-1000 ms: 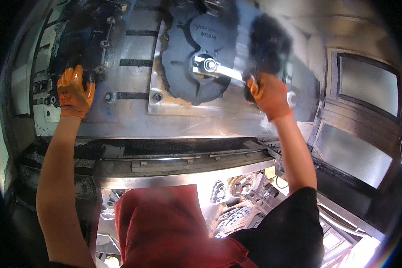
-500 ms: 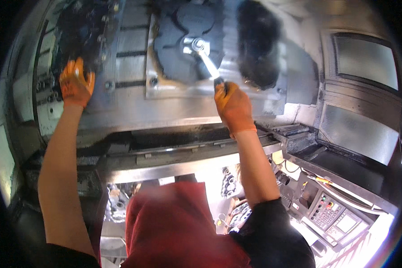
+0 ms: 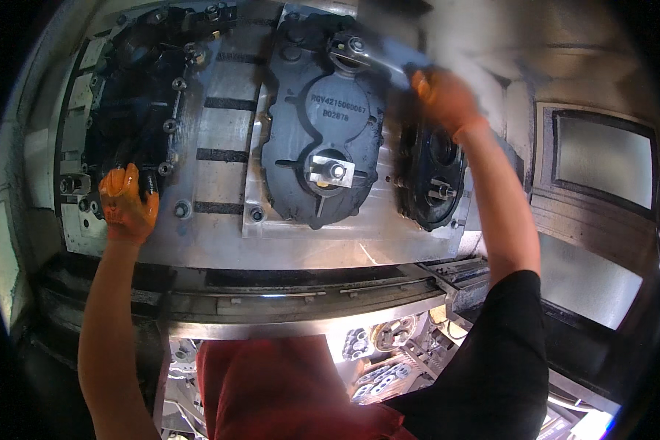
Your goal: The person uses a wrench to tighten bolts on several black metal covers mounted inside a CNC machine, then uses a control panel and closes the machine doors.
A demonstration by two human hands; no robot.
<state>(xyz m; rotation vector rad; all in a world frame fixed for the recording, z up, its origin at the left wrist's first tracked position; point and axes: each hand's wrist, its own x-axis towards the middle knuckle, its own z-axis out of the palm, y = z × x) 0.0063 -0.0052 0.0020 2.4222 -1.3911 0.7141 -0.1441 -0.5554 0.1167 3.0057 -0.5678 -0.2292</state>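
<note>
My right hand point(image 3: 449, 101), in an orange glove and smeared by motion, is closed on the handle of a ratchet wrench point(image 3: 389, 60). The wrench's head sits over the bolt at the far end of a grey cast cover point(image 3: 335, 106), and its handle points right. At the cover's near end, a metal clamp point(image 3: 332, 171) with a nut presses on it. My left hand point(image 3: 128, 202), also gloved in orange, rests on the near end of a dark casting point(image 3: 128, 125) at the left. Its fingers lie on the part, with the thumb apart.
Another dark cover point(image 3: 440, 165) with a clamp is fixed to the right. All lie on a slotted metal fixture plate point(image 3: 220, 246). A metal ledge point(image 3: 301, 323) runs along the near side. Beyond it, below, metal parts point(image 3: 381, 381) lie in the lower background. A windowed panel point(image 3: 601, 158) stands right.
The wrench has gone from the near clamp to the bolt at the cover's far end, with my right hand moving up and right. The view has shifted; my left hand stays at the left casting.
</note>
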